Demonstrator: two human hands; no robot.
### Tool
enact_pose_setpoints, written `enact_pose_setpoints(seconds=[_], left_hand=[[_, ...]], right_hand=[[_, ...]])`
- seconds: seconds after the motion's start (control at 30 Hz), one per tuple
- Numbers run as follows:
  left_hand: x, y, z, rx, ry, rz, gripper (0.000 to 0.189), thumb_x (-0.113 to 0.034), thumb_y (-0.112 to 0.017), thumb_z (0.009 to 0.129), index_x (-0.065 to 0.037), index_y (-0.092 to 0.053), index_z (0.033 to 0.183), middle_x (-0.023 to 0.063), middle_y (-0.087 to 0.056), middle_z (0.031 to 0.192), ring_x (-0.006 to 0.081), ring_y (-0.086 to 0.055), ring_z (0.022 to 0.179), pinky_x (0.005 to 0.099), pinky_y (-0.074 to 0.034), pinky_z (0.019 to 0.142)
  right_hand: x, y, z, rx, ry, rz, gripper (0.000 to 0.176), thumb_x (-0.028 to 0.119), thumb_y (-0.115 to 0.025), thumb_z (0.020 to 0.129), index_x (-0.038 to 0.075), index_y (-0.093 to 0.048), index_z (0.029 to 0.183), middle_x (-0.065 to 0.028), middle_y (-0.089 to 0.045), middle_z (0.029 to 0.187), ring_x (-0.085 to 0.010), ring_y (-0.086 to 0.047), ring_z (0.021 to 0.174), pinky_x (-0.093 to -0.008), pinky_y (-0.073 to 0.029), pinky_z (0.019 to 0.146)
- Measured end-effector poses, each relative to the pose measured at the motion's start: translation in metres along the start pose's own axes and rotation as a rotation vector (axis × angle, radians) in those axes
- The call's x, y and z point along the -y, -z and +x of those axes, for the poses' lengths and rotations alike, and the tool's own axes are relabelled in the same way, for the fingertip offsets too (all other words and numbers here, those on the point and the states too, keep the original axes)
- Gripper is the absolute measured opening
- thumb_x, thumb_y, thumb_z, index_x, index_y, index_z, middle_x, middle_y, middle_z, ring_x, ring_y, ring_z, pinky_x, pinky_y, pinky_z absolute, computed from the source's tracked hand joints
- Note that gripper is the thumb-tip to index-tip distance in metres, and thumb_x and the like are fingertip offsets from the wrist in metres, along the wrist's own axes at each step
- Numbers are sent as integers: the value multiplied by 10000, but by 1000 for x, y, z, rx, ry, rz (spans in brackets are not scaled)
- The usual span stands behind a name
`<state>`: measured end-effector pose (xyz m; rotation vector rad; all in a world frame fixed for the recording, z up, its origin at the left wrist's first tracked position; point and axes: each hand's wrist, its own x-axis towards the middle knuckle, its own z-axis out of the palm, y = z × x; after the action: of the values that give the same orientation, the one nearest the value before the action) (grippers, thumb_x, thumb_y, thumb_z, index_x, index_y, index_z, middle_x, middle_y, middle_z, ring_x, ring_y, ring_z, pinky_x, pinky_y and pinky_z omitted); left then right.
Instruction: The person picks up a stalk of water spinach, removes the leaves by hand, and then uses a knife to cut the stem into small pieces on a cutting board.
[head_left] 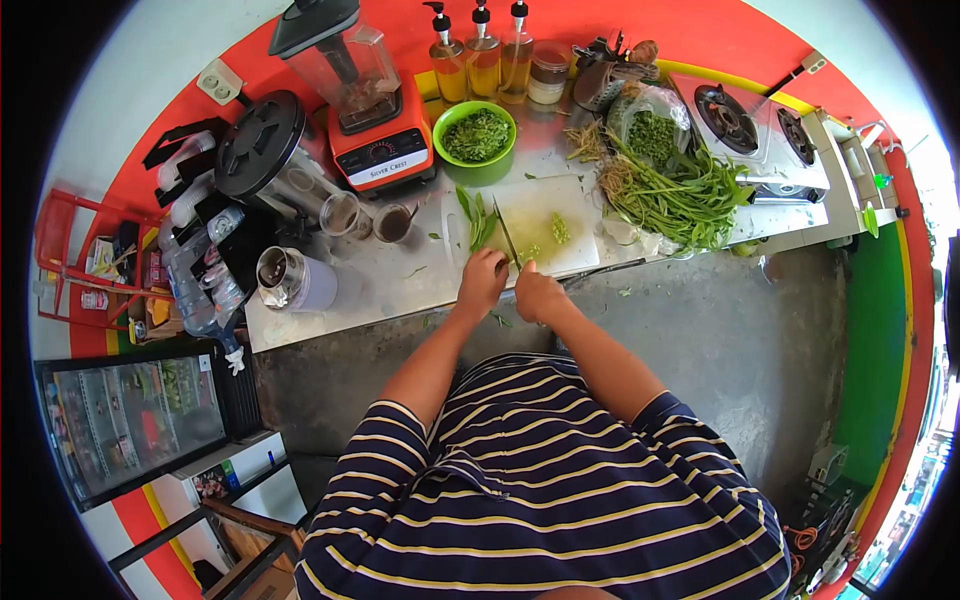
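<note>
A white cutting board (572, 205) lies near the counter's front edge. My right hand (538, 292) is closed round the handle of a knife (506, 228), whose blade points away from me over the board. Just left of the blade, my left hand (482, 281) has its fingers closed on the lower end of some green leaves (477, 218). These leaves lie on the left part of the board. Small chopped green pieces (560, 229) sit to the right of the knife. Behind the board stands a green bowl (487, 168) filled with chopped greens.
Leafy stems (675, 205) are heaped right of the board, beside a plastic bag of chopped greens (650, 135) and a gas stove (765, 135). A red blender (382, 140), cups (393, 223) and a metal-topped container (298, 281) stand left. Pump bottles (483, 62) line the back.
</note>
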<state>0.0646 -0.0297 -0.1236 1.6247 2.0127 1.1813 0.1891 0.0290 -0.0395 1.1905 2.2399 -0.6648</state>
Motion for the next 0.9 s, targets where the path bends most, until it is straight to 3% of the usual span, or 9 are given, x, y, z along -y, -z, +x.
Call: enact_pose_setpoints(seconds=[0.23,0.43,0.5,0.6,0.7,0.77,0.87,0.9], left_hand=[[0,2,0,11,9,6,82,-68,-667,831,-6,-669,883,158,-625,847,363,-612,849,441,-485,776],[-3,0,-1,-21,36,42,82,-78,-677,830,-15,-675,882,164,-627,851,382,-602,860,454,-481,777],[-3,-1,0,-41,29,38,83,-81,-678,831,-17,-679,884,165,-629,852,384,-601,863,456,-482,778],[-4,0,-2,-40,26,26,87,-86,-679,835,-22,-696,891,169,-636,858,386,-605,869,457,-484,783],[-6,-3,-3,-74,31,23,98,-91,-677,839,-24,-723,895,176,-656,863,386,-617,864,454,-492,785],[-2,-9,-1,-138,44,24,107,-94,-677,841,-23,-737,893,180,-668,864,387,-625,855,452,-497,782],[-2,-18,1,-231,92,3,145,-107,-677,860,-5,-753,929,188,-701,856,381,-655,790,425,-516,734],[-6,-13,3,-197,222,-62,154,-112,-672,871,-3,-750,947,193,-703,850,389,-659,790,427,-520,730]], right_hand=[[3,-9,12,-66,11,26,560,116,-703,841,-92,-381,1249,-277,-657,1182,-390,-671,1110,-430,-555,919],[5,-15,-3,77,-38,86,555,118,-703,841,-80,-365,1235,-290,-663,1159,-389,-675,1101,-430,-564,899],[6,-31,-3,-88,3,23,457,40,-641,839,-89,-376,1189,-304,-684,1051,-391,-702,1011,-451,-570,862],[-1,-29,15,-179,39,126,430,54,-624,851,-84,-378,1175,-316,-684,1012,-418,-697,994,-470,-565,857],[-16,-18,22,-96,85,137,427,88,-596,874,-84,-378,1198,-331,-673,1026,-461,-678,1000,-491,-556,861],[-25,-22,20,-173,53,191,417,108,-587,887,-65,-382,1207,-331,-671,1024,-465,-676,988,-504,-551,851],[-50,-17,9,-288,79,250,383,143,-582,913,-27,-419,1215,-309,-681,1011,-459,-677,950,-518,-538,819],[-60,-13,3,-335,127,284,360,159,-586,926,-9,-453,1216,-288,-691,1000,-450,-681,923,-519,-529,797]])
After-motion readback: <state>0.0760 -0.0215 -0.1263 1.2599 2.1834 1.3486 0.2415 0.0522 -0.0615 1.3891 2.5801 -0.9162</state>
